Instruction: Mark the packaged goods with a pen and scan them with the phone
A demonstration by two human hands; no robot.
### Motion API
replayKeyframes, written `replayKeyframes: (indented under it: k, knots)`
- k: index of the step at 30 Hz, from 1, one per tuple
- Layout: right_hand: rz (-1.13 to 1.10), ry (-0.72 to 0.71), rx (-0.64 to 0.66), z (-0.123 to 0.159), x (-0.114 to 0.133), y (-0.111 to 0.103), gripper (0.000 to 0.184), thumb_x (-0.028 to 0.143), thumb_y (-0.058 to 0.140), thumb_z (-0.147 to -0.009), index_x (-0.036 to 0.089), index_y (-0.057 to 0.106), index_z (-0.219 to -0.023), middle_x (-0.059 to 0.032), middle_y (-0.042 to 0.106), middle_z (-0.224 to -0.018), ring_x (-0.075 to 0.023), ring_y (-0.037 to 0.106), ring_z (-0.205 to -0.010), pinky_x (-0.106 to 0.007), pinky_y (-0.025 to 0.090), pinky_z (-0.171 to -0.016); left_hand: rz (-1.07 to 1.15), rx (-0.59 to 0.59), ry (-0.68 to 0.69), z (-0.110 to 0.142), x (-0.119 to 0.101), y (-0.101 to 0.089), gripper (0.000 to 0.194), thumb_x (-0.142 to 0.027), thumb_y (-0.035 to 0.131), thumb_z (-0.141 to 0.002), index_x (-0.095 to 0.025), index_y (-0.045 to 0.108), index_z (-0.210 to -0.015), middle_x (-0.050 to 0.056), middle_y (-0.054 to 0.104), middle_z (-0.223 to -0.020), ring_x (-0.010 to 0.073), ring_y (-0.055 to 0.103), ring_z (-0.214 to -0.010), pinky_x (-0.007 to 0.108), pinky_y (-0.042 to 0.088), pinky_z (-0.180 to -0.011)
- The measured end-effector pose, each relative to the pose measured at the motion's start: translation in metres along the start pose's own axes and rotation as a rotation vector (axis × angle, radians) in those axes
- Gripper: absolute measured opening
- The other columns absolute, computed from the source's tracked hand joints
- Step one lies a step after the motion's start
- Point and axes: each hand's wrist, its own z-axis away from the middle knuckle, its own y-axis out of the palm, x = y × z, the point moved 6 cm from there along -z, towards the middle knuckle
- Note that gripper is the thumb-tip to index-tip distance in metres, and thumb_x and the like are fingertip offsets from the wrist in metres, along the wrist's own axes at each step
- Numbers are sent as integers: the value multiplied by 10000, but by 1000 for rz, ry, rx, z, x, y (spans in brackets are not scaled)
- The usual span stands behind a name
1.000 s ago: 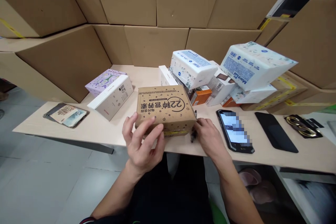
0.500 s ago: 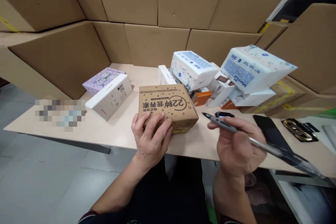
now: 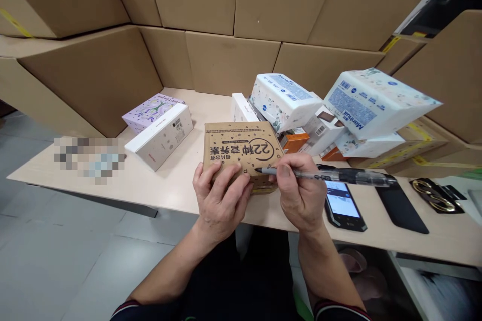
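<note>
A small brown cardboard box (image 3: 241, 136) with black printing sits in front of me on the table. My left hand (image 3: 223, 200) grips its near edge, fingertips curled over the top face. In my right hand (image 3: 302, 194) is a pen (image 3: 348, 175) with a grey front and a clear barrel, pinched between thumb and fingers. The pen's dark tip is over the near right part of the box top; whether it touches the cardboard I cannot tell. The box's near right corner is partly hidden behind my right hand.
Left on the table (image 3: 176, 191) stand a white box (image 3: 160, 138) and a purple box (image 3: 148, 110). Tissue packs (image 3: 361, 105), small orange boxes (image 3: 295, 140) and a white carton lie behind right. A lit phone (image 3: 344, 205) and a black slab (image 3: 401, 205) lie right. Large cartons (image 3: 233, 62) wall the back.
My right hand has picked up the pen from beside the box, lifted it to the right, then brought its tip over the box top. My left hand has settled onto the box's near edge.
</note>
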Motion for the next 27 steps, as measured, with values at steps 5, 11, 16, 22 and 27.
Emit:
replayKeyframes:
  k: [5, 11, 16, 22, 27]
  knots:
    - [52, -27, -1, -3, 6, 0, 115, 328, 496, -995, 255, 544, -919, 37, 584, -741, -109, 580, -596, -264, 488, -553, 7, 11, -16, 0, 1, 0, 345, -200, 737, -827, -266, 649, -1153, 70, 711, -1132, 280, 500, -1239, 527, 340, -1147]
    - [61, -47, 10, -3, 8, 0, 128, 331, 496, -994, 254, 550, -908, 38, 582, -734, -107, 578, -589, -265, 501, -559, -7, 9, -6, 0, 0, 0, 343, -198, 749, -818, -260, 651, -1141, 73, 712, -1125, 281, 505, -1230, 519, 345, -1142]
    - [55, -36, -7, -3, 6, 0, 104, 316, 515, -983, 254, 558, -911, 38, 590, -744, -105, 578, -580, -263, 494, -553, -7, 11, -1, 0, 0, 0, 337, -196, 741, -823, -259, 645, -1140, 73, 708, -1133, 282, 499, -1230, 522, 344, -1140]
    - [21, -43, 30, -4, 5, 1, 83, 294, 522, -977, 255, 562, -916, 40, 600, -746, -106, 594, -593, -254, 486, -542, -10, 1, 1, -2, -1, 0, 326, -192, 747, -819, -247, 645, -1124, 79, 709, -1113, 281, 511, -1205, 526, 352, -1135]
    - [19, -53, 23, -3, 3, 0, 73, 282, 537, -970, 253, 568, -911, 50, 592, -720, -92, 580, -576, -242, 485, -552, -5, 8, -6, -1, 0, 0, 331, -190, 748, -820, -265, 645, -1125, 66, 700, -1131, 279, 508, -1212, 522, 348, -1142]
